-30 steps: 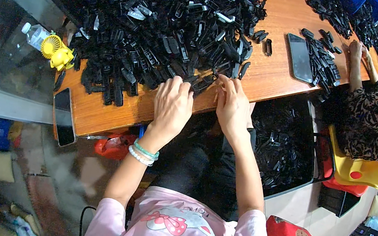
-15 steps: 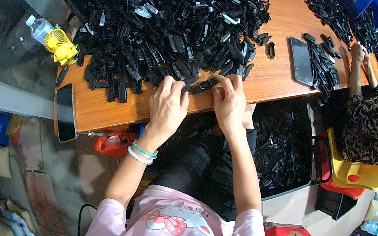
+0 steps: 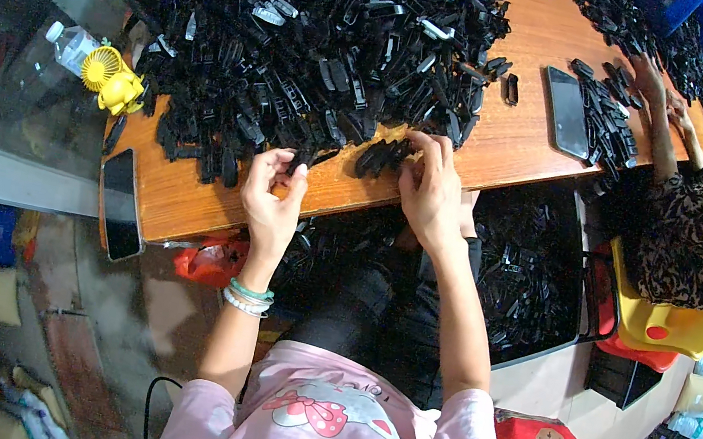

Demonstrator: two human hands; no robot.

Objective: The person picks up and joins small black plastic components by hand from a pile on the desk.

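A large heap of black plastic parts [image 3: 306, 52], many slim and elongated like small clip housings, covers the far side of the wooden table. At the heap's near edge, my left hand [image 3: 271, 201] pinches a small black plastic part [image 3: 298, 159] between thumb and fingers. To its right, my right hand [image 3: 433, 192] curls its fingers at the end of a small cluster of black plastic parts [image 3: 378, 158] on the tabletop. Its fingertips are partly hidden, but they close on one of these parts.
A phone [image 3: 121, 207] lies at the table's left edge, near a yellow fan [image 3: 113, 79] and a bottle [image 3: 71, 48]. Another phone [image 3: 565, 111] lies right beside more parts. A co-worker [image 3: 701, 239] sits at right. Below the table edge stands a bin of parts [image 3: 526, 269].
My left hand has moved left and turned, with a black part now showing in its fingers. My right hand stays by the cluster, where more parts show. The co-worker's hand has reached farther left.
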